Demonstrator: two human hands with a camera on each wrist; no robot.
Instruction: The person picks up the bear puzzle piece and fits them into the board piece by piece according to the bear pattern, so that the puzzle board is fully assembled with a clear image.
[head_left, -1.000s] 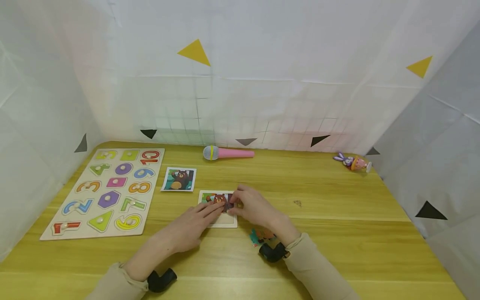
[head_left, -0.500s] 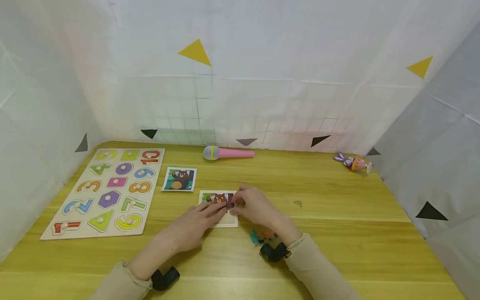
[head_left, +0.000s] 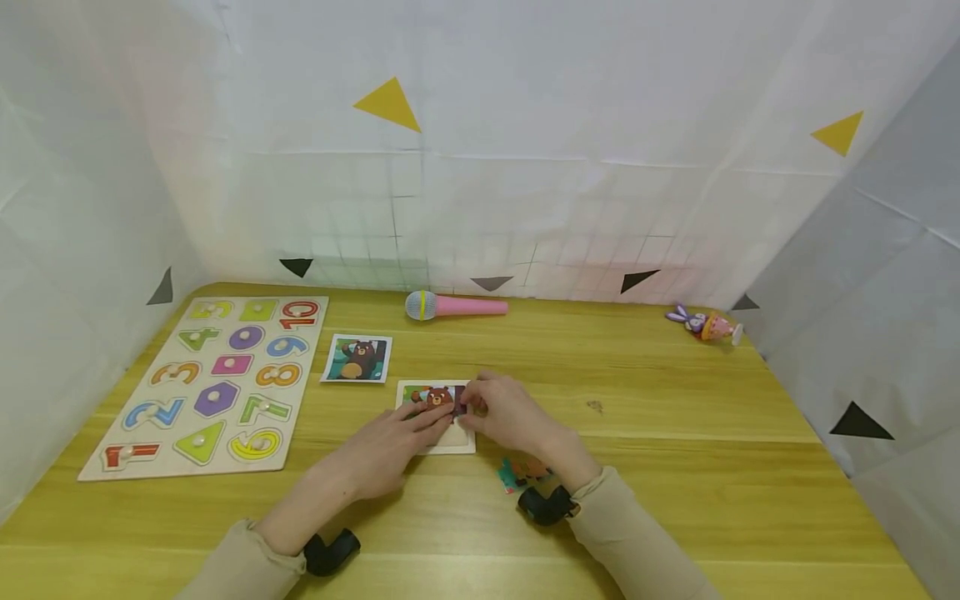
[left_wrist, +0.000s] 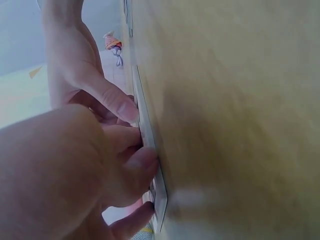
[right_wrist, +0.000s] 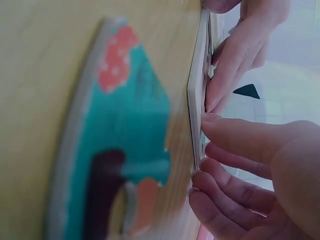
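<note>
A small jigsaw puzzle tray (head_left: 454, 446) with a pale frame lies mid-table, its upper part filled by a bear picture (head_left: 438, 397). My left hand (head_left: 382, 454) rests extended fingers on the picture from the left. At the tray's right side, my right hand (head_left: 513, 421) has thumb and fingers curled around a dark puzzle piece, mostly hidden by the fingertips. The right wrist view shows the thumb and fingertips right at the tray's edge (right_wrist: 194, 92). Loose puzzle pieces (head_left: 512, 477) lie below the right wrist; a teal one (right_wrist: 132, 120) looms large in the right wrist view.
A bear picture card (head_left: 357, 359) lies beyond the tray to the left. Farther left is a number-and-shape peg board (head_left: 171, 414). A pink toy microphone (head_left: 471, 307) lies at the back, and a rabbit figurine (head_left: 705, 324) at the far right.
Both hands stay at the tray with only slight shifts of the fingers. The left wrist has edged a little to the right; the other objects stay put.
</note>
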